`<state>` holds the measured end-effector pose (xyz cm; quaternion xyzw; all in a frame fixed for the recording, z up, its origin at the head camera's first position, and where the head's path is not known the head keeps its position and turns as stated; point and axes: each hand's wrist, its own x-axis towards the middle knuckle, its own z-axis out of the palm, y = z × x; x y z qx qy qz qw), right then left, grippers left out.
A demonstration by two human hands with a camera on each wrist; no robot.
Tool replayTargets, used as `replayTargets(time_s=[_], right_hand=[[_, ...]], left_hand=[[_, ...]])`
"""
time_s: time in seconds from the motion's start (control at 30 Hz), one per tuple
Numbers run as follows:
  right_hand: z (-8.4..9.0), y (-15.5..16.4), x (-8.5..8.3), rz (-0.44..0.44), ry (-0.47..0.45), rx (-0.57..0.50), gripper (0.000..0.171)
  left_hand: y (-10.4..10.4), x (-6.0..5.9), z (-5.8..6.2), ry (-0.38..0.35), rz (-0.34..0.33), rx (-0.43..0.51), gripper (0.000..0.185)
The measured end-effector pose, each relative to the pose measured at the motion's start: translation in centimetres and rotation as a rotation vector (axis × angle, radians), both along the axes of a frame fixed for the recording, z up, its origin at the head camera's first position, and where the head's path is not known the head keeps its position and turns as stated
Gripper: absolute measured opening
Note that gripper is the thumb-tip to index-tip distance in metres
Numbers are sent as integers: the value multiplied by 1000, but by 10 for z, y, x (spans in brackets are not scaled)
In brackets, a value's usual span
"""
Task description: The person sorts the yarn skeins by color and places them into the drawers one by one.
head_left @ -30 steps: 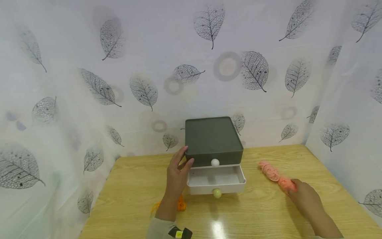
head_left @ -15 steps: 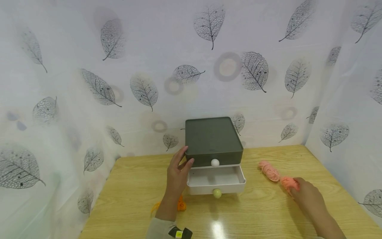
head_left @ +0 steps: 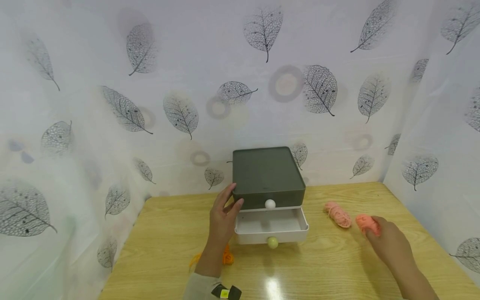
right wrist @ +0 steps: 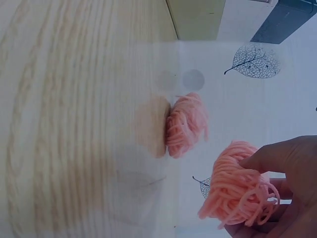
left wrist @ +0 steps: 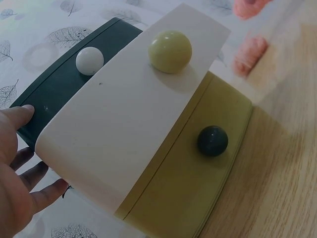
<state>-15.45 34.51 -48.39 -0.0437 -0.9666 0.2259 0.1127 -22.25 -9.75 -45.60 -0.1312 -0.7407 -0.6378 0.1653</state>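
Observation:
A small desktop drawer cabinet (head_left: 268, 171) stands near the back of the table, its dark green top tier above a pulled-out white drawer (head_left: 271, 237) with a yellow-green knob. My left hand (head_left: 223, 214) rests against the cabinet's front left corner, thumb on the green front and the other fingers along the side. To the right, my right hand (head_left: 390, 241) holds a bright coral yarn bundle (right wrist: 240, 191) between thumb and fingers, above the table. A paler pink yarn bundle (head_left: 338, 214) lies on the wood just left of it, apart from the held one.
Orange yarn (head_left: 227, 256) lies on the table (head_left: 157, 241), partly hidden behind my left forearm. Below the white drawer, the left wrist view shows a yellow-green drawer (left wrist: 185, 163) with a dark knob. A leaf-patterned sheet (head_left: 180, 50) hangs behind and at both sides.
My right hand has lifted the coral yarn bundle and moved it slightly right, apart from the pale pink bundle it was touching. The left hand and the cabinet have stayed in place.

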Motion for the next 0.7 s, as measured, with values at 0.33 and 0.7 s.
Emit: replayTargets(time_s=[0.33, 0.7], right_hand=[[13, -11, 6, 0, 63, -31, 51], [34, -40, 14, 37, 30, -82, 53]], left_hand=[[0, 0, 0, 3, 7, -9, 49], [0, 1, 1, 1, -5, 6, 50]])
